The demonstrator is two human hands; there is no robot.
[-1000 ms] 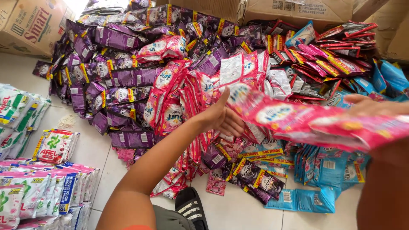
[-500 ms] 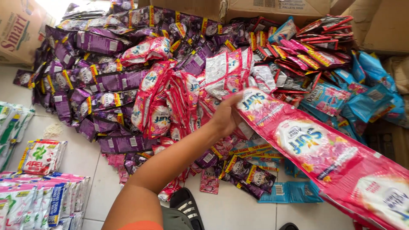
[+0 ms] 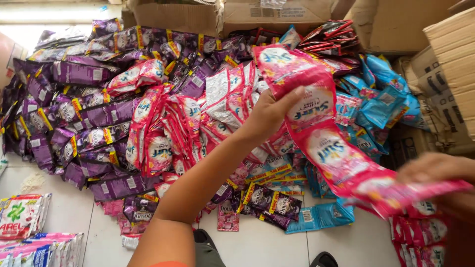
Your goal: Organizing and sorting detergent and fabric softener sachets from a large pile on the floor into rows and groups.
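Pink, glossy plastic fills the near right of my view, where the right hand (image 3: 438, 173) pinches the lower end of a long strip of pink sachets (image 3: 326, 143); the hand is blurred, so I read it as clenched on the strip's edge without making out each finger; just below it lies a small heap of pink packets (image 3: 420, 237) on the white tiled floor (image 3: 262, 244); nearer the bottom edge I see a dark sandal (image 3: 324, 259), and at the lower left a stack of green and white sachets (image 3: 22, 222); farther out the left hand (image 3: 269, 116) is closed around the strip's upper part, thumb on the near face, fingers wrapped behind, so the strip hangs taut and slanted between the two hands, lifted above the floor stock; beneath it sit loose purple and gold sachets (image 3: 267, 200) and a flat blue packet (image 3: 321, 217); beyond the left hand rises the red and pink pile (image 3: 163, 133), then the wide purple pile (image 3: 84, 109) to the left and the blue pile (image 3: 381, 99) to the right; cardboard boxes (image 3: 396, 24) close the back; my worry is that the strip tears along a seam if the hands pull apart hard, or that slick film slips from the blurred right pinch and the length drops into the mixed piles.
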